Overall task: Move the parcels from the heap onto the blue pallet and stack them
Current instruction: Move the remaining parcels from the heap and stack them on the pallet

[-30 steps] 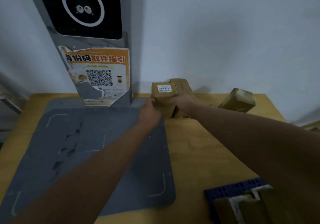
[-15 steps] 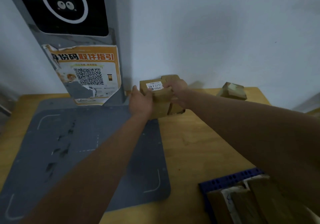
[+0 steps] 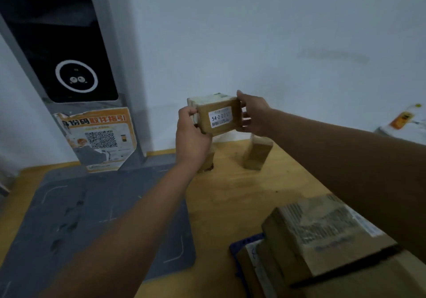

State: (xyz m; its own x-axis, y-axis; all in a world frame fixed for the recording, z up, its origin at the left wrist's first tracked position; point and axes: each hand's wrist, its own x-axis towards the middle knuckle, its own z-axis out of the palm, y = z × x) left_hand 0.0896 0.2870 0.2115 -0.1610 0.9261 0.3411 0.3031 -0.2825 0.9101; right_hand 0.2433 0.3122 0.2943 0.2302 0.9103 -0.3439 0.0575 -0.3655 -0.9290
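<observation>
The labelled parcel (image 3: 219, 116) is in the air, well beyond the blue pallet (image 3: 242, 243), above the far end of the bench (image 3: 242, 194), with its label facing the camera. The left grip (image 3: 191, 136) is curled round one end and the right grip (image 3: 253, 115) round the other. This two-sided hold probably keeps it level for carrying. Below it, a leftover parcel (image 3: 257, 153) stands on the bench, far from the pallet. The stacked parcels (image 3: 322, 235) already cover the pallet, so this one likely goes on top.
</observation>
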